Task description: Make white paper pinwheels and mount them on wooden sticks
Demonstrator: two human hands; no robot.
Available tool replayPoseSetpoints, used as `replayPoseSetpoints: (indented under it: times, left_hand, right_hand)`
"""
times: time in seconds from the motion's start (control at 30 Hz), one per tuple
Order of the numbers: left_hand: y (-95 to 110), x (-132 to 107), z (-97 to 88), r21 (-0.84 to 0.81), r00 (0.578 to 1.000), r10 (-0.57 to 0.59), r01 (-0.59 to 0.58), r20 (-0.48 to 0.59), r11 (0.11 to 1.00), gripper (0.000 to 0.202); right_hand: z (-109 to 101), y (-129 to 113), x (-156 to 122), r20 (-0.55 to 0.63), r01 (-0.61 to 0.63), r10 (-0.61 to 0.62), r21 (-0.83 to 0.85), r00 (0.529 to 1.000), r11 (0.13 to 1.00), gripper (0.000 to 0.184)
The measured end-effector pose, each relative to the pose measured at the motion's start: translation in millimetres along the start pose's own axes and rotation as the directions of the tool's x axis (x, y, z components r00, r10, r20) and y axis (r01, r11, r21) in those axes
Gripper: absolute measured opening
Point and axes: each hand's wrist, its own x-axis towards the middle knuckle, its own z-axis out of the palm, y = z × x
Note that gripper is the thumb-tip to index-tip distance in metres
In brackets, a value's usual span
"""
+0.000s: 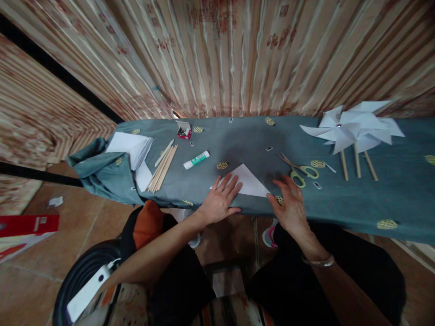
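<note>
A white paper folded into a triangle (249,181) lies on the grey-blue cloth-covered table (356,199) near its front edge. My left hand (219,199) rests flat on the paper's left corner, fingers stretched out. My right hand (288,206) lies flat on the cloth at the paper's right tip, fingers spread, holding nothing. Yellow-handled scissors (299,171) lie just beyond my right hand. A glue stick (196,160) lies beyond my left hand.
Several white paper pinwheels (353,129) on wooden sticks lie at the right. A stack of white sheets (131,147), a bundle of wooden sticks (163,170) and a small red box (184,131) sit at the left. Striped curtains (238,54) hang behind the table.
</note>
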Motion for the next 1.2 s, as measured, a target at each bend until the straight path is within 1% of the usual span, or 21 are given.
replayPoseSetpoints:
  times: [0.1, 0.27, 0.4, 0.57, 0.7, 0.8, 0.87, 0.93, 1.07, 1.2]
  left_hand:
    - [-11, -14, -3.2, 0.016, 1.000, -0.017, 0.017, 0.009, 1.000, 0.085]
    - [-33, -49, -6.2, 0.049, 0.997, -0.077, 0.076, 0.024, 0.996, 0.081]
    - [-40, -65, -7.7, 0.080, 0.994, -0.109, 0.107, 0.031, 0.991, 0.075]
    - [-38, -68, -8.6, 0.103, 0.991, -0.129, 0.125, 0.040, 0.987, 0.075]
    - [-35, -74, -4.9, 0.086, 0.989, -0.148, 0.147, -0.004, 0.985, 0.080]
    - [-34, -77, -0.9, 0.067, 0.987, -0.159, 0.161, -0.035, 0.985, 0.080]
    - [-33, -78, 1.1, 0.060, 0.985, -0.165, 0.168, -0.056, 0.984, 0.080]
    - [-32, -77, 1.9, 0.058, 0.983, -0.169, 0.173, -0.066, 0.983, 0.079]
    - [-31, -75, 0.8, 0.069, 0.982, -0.182, 0.186, -0.055, 0.980, 0.077]
    - [-28, -74, -0.9, 0.086, 0.979, -0.198, 0.202, -0.052, 0.976, 0.076]
  right_hand:
    - [1, 1, 1, 0.013, -0.002, 0.002, 0.002, 1.000, 1.000, 0.038]
    - [1, 5, 0, 0.024, 0.025, -0.025, 0.003, 0.999, 1.000, 0.038]
    - [1, 10, -1, 0.020, 0.056, -0.057, 0.006, 0.998, 0.998, 0.036]
    - [0, 16, -3, 0.025, 0.077, -0.078, 0.009, 0.997, 0.997, 0.035]
    - [-2, 20, -3, 0.036, 0.100, -0.100, 0.017, 0.994, 0.995, 0.036]
    - [-4, 21, 2, -0.001, 0.065, -0.065, 0.059, 0.998, 0.996, 0.037]
    - [-3, 18, 9, -0.028, 0.035, -0.033, 0.088, 0.999, 0.996, 0.037]
    - [1, 12, 17, -0.024, 0.042, -0.040, 0.089, 0.999, 0.995, 0.038]
    - [14, -2, 33, 0.040, 0.108, -0.111, 0.068, 0.993, 0.992, 0.045]
    - [26, -14, 43, 0.075, 0.121, -0.126, 0.072, 0.989, 0.990, 0.039]
